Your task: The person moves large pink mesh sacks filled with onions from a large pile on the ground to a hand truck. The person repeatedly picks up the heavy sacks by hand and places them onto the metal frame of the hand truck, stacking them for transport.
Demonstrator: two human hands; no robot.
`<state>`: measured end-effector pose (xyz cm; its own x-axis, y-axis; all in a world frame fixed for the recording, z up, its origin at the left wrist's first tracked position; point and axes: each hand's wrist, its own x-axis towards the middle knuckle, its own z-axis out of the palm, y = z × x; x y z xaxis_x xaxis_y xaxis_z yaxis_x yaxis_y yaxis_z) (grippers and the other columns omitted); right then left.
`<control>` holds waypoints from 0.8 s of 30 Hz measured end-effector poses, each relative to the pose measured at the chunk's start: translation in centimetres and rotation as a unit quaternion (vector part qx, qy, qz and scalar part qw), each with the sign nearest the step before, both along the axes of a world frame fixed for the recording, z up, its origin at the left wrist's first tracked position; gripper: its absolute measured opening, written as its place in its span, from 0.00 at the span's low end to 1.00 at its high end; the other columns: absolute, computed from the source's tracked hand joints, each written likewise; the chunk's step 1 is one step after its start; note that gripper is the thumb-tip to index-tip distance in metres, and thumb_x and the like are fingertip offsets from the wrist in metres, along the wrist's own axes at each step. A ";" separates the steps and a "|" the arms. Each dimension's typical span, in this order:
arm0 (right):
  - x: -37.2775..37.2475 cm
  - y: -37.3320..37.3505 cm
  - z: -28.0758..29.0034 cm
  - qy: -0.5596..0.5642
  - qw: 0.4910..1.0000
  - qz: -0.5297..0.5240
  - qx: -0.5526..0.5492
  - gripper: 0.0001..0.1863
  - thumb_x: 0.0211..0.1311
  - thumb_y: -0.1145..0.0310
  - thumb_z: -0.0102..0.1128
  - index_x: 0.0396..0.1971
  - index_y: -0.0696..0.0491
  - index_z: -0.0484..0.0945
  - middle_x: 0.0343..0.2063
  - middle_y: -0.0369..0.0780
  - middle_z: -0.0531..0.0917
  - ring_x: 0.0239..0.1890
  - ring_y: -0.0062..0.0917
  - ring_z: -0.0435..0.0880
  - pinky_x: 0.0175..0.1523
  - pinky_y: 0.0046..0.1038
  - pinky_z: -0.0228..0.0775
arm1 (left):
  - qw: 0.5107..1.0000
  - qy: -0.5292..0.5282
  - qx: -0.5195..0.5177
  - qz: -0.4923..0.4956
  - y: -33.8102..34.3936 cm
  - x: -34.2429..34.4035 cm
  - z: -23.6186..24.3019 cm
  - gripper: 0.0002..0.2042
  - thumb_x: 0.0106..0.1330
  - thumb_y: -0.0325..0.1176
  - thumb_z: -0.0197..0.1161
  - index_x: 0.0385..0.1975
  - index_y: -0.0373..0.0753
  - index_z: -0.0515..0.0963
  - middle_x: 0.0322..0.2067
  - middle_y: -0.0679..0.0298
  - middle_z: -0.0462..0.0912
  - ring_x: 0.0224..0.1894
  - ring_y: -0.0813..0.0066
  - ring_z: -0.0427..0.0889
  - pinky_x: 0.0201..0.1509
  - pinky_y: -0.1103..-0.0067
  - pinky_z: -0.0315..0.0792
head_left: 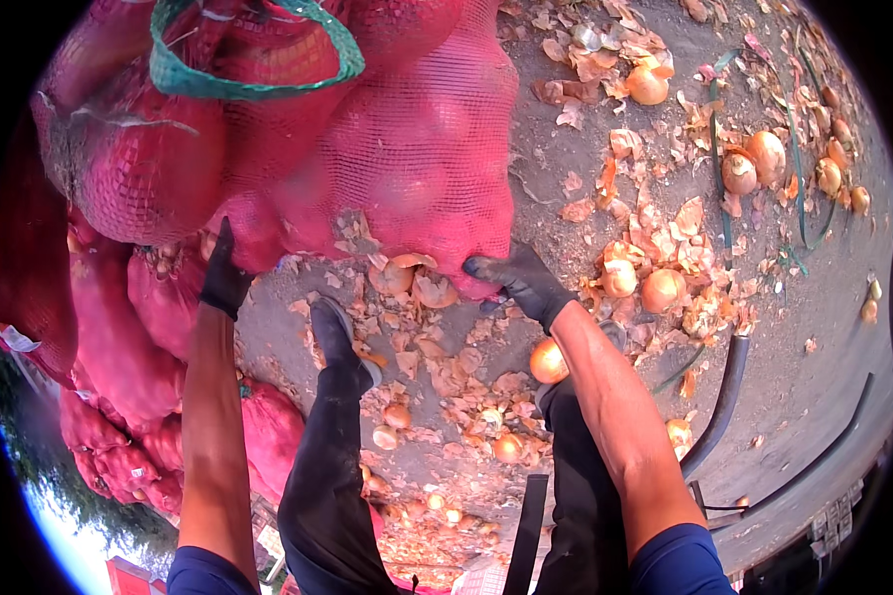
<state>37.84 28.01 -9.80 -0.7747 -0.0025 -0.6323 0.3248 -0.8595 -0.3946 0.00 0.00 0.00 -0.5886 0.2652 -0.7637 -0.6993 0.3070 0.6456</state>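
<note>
A large red mesh sack of onions (407,149) fills the upper left and middle, its bottom edge toward me. My right hand (521,283), in a dark glove, is closed round the sack's lower right corner. At the lower left part of the sack, my left hand (226,278), gloved too, grips the mesh; one finger points up along it and the others are partly hidden. A green woven strap loop (253,84) lies over the top of the sacks. Loose onions (394,278) rest on the ground just under the sack's bottom edge.
More red mesh sacks (119,327) are piled at the left. Onion skins (655,233) and loose onions (663,290) litter the ground between and right of my feet. Green strips (721,169) lie at the right. A dark curved tube (724,402) stands near my right forearm.
</note>
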 end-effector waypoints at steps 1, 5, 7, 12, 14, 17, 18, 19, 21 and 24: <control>-0.5 0.6 0.5 0.004 1.000 0.010 0.019 0.23 0.51 0.61 0.72 0.45 0.55 0.78 0.31 0.37 0.82 0.26 0.18 0.80 0.27 0.19 0.71 | 1.000 0.023 0.021 0.003 0.2 0.0 0.1 0.29 0.68 0.46 0.56 0.67 0.52 0.58 0.65 0.65 0.64 0.65 0.66 0.66 0.63 0.61 0.67; 1.4 0.4 1.5 0.004 1.000 0.004 0.027 0.21 0.52 0.60 0.70 0.42 0.56 0.78 0.28 0.36 0.82 0.22 0.17 0.78 0.21 0.19 0.68 | 0.993 0.050 0.101 0.019 0.0 2.7 2.5 0.22 0.72 0.40 0.48 0.65 0.46 0.62 0.62 0.63 0.68 0.63 0.65 0.68 0.66 0.65 0.64; 2.4 3.0 4.0 -0.030 0.997 0.012 0.069 0.22 0.49 0.55 0.72 0.38 0.56 0.80 0.26 0.36 0.81 0.22 0.17 0.78 0.21 0.20 0.68 | 0.993 0.079 0.086 0.014 4.2 6.6 4.5 0.20 0.70 0.40 0.52 0.61 0.43 0.67 0.58 0.63 0.72 0.60 0.68 0.71 0.61 0.67 0.69; 5.5 8.8 9.0 -0.066 0.983 0.085 0.149 0.25 0.45 0.50 0.73 0.36 0.55 0.81 0.28 0.36 0.82 0.23 0.17 0.78 0.22 0.21 0.69 | 0.992 0.091 0.085 0.030 8.2 12.1 8.5 0.19 0.68 0.39 0.55 0.57 0.44 0.69 0.53 0.65 0.76 0.54 0.69 0.77 0.55 0.68 0.74; 8.3 12.2 10.7 -0.069 0.982 0.072 0.161 0.24 0.50 0.49 0.70 0.35 0.56 0.82 0.24 0.35 0.81 0.21 0.16 0.77 0.21 0.21 0.68 | 0.992 0.087 0.063 0.064 11.2 16.8 9.8 0.17 0.68 0.39 0.56 0.54 0.44 0.71 0.51 0.67 0.78 0.52 0.71 0.78 0.53 0.70 0.75; 12.2 20.7 13.7 -0.107 0.962 0.116 0.224 0.23 0.52 0.51 0.68 0.38 0.55 0.81 0.23 0.34 0.82 0.19 0.15 0.78 0.18 0.17 0.64 | 0.980 0.022 0.180 0.083 15.5 26.0 9.1 0.17 0.68 0.35 0.55 0.56 0.42 0.70 0.53 0.64 0.77 0.56 0.70 0.75 0.60 0.67 0.70; 13.7 23.3 13.0 -0.142 0.946 0.133 0.259 0.22 0.53 0.53 0.67 0.40 0.56 0.80 0.24 0.33 0.82 0.21 0.13 0.78 0.20 0.17 0.65 | 0.988 0.037 0.144 0.034 16.5 28.9 7.9 0.18 0.69 0.35 0.55 0.57 0.39 0.69 0.54 0.63 0.76 0.57 0.69 0.74 0.62 0.69 0.68; 15.1 24.4 12.4 -0.134 0.952 0.025 0.274 0.20 0.55 0.55 0.65 0.39 0.56 0.80 0.27 0.33 0.82 0.23 0.13 0.78 0.22 0.17 0.65 | 0.987 -0.039 0.148 0.056 19.7 31.7 8.6 0.19 0.69 0.36 0.54 0.58 0.38 0.68 0.56 0.63 0.74 0.58 0.69 0.73 0.64 0.70 0.67; 15.9 29.2 13.0 -0.246 0.885 0.090 0.385 0.22 0.57 0.58 0.64 0.46 0.57 0.78 0.34 0.39 0.84 0.32 0.20 0.82 0.33 0.21 0.72 | 0.987 -0.019 0.144 -0.069 23.3 34.4 8.4 0.18 0.72 0.40 0.50 0.56 0.36 0.70 0.51 0.63 0.76 0.54 0.73 0.75 0.61 0.73 0.67; 19.0 32.5 12.6 -0.293 0.686 0.092 0.660 0.28 0.60 0.56 0.61 0.52 0.62 0.74 0.45 0.50 0.82 0.46 0.31 0.82 0.50 0.31 0.72 | 0.934 0.038 -0.049 -0.352 28.4 37.0 6.5 0.29 0.66 0.54 0.54 0.51 0.30 0.70 0.43 0.50 0.80 0.47 0.60 0.78 0.53 0.69 0.68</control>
